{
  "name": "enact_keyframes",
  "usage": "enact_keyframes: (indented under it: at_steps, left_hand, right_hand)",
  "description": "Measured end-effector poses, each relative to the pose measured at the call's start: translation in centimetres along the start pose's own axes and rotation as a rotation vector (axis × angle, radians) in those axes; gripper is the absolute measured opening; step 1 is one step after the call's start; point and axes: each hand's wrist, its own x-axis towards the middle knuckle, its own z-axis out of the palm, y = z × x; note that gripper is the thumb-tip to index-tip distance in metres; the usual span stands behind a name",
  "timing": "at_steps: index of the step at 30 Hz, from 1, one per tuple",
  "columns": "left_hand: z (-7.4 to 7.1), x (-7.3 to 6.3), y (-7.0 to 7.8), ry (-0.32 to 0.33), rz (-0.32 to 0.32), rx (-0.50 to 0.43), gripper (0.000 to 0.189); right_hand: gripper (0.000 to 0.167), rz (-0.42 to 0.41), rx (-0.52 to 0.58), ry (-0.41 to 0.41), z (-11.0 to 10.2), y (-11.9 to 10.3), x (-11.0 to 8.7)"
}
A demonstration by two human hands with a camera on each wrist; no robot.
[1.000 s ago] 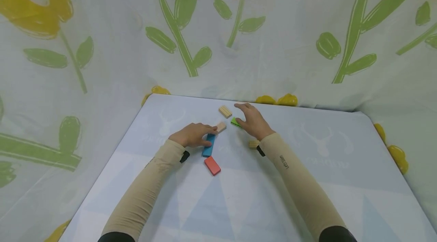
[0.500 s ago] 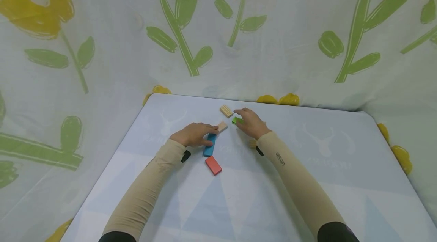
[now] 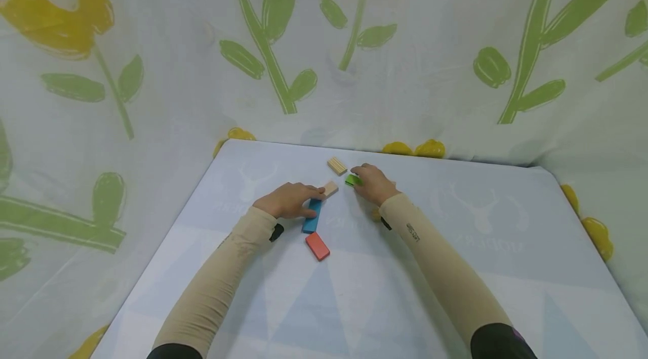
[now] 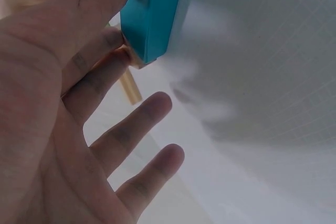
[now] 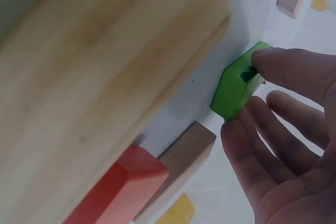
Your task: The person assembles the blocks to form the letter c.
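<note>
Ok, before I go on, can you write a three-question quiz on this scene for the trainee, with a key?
1. What colour is the block that the thumb of the left hand touches?

2. Where does the red block lie?
A) At the far edge of the table
B) On the person's side of the blue block
C) Beneath the left hand

3. True or false: the right hand is touching the red block.

Key:
1. Blue.
2. B.
3. False; it is touching the green block.
</note>
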Motion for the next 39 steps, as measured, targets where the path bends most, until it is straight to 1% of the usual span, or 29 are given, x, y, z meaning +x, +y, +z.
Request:
enact_keyframes:
  at_steps: [9, 12, 17, 21, 28, 35, 39]
  left_hand:
    - [0.0, 0.1, 0.0, 0.005, 0.009, -0.003, 0.055]
    - [0.0, 0.1, 0.0, 0.010, 0.015, 0.001, 0.055]
    - [0.0, 0.1, 0.0, 0.003, -0.003, 0.012, 0.055]
    - [0.1, 0.2, -0.1, 0.000, -0.015, 0.015, 0.054]
    - [0.1, 0.3, 0.0, -0.008, -0.018, 0.004, 0.055]
    - [0.1, 0.4, -0.2, -0.011, -0.019, 0.008, 0.056]
    - [0.0, 0.4, -0.1, -0.014, -0.018, 0.001, 0.056]
  right_hand:
    - [0.044, -0.009, -0.004, -0.009, 0.4, 0.5, 0.4]
    - [0.044, -0.025, 0.001, 0.003, 0.1, 0.6, 0.4]
    - [0.042, -0.070, 0.021, 0.021, -0.4, 0.6, 0.3]
    - [0.041, -0.089, 0.038, -0.007, -0.3, 0.4, 0.2]
    - [0.043, -0.065, 0.011, -0.053, 0.1, 0.0, 0.2]
    - [0.040, -0.037, 0.015, -0.085, 0.5, 0.0, 0.4]
    - [0.037, -0.049, 0.009, -0.102, 0.7, 0.1, 0.6]
